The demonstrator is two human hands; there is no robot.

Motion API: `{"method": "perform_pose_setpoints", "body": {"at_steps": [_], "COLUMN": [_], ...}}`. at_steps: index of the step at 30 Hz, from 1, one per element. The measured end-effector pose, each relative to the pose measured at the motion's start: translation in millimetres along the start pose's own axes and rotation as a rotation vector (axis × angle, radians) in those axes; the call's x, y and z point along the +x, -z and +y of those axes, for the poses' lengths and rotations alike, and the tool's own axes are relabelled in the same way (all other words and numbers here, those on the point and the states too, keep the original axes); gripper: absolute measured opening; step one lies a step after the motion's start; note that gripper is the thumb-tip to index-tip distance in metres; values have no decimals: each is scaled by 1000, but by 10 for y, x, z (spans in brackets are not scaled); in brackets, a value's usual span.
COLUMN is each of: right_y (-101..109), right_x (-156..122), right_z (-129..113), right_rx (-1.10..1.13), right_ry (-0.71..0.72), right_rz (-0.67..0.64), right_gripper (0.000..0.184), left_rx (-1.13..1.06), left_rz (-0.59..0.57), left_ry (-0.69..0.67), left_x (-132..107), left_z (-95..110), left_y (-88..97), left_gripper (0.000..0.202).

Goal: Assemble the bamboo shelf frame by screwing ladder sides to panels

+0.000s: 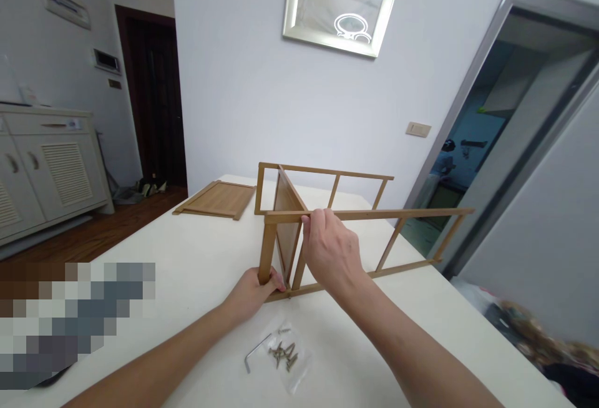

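Note:
A partly joined wooden shelf frame (397,214) lies on its side on the white table. Two ladder-like side frames run to the right, with a shelf panel (287,208) standing between them near their left end. My left hand (255,292) is closed round the lower left corner of the near side frame, thumb by the panel's bottom edge. Over the upper rail of that frame, my right hand (330,246) is closed, its fingertips hidden behind the wood. Closer to me lie a hex key (255,352) and a clear plastic bag (299,367) with several screws (284,354).
A second wooden panel (218,199) lies flat at the table's far left. The white table (178,264) ends near a wall with a framed picture (344,2). A doorway opens at right, and a cabinet (51,165) stands at left.

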State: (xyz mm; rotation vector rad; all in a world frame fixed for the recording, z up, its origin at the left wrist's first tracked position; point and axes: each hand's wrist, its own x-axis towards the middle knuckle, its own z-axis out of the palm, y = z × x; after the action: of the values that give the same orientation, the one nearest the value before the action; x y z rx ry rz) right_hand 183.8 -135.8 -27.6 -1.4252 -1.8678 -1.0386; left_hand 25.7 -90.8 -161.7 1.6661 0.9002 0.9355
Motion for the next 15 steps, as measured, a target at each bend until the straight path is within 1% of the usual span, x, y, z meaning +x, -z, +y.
{"method": "perform_pose_setpoints", "body": {"at_steps": [5,12,13,15], "right_y": [2,13,12,7], "right_x": [8,15,12,3], "right_z": [-20,57,73,103], "right_rx": [-32,-33,-11,60], "right_ry": [53,221,229,197], "right_rz": [-26,-3,1,10], "right_gripper": [20,28,27,20], "left_rx": [-50,-54,-55,-64], "left_rz": [16,20,21,22], "left_ry": [4,6,8,6], "left_x": [15,13,12,11], "left_z": [-19,1,4,3], "left_y": [-19,-20,-19,-17], "left_gripper": [41,42,42,40]}}
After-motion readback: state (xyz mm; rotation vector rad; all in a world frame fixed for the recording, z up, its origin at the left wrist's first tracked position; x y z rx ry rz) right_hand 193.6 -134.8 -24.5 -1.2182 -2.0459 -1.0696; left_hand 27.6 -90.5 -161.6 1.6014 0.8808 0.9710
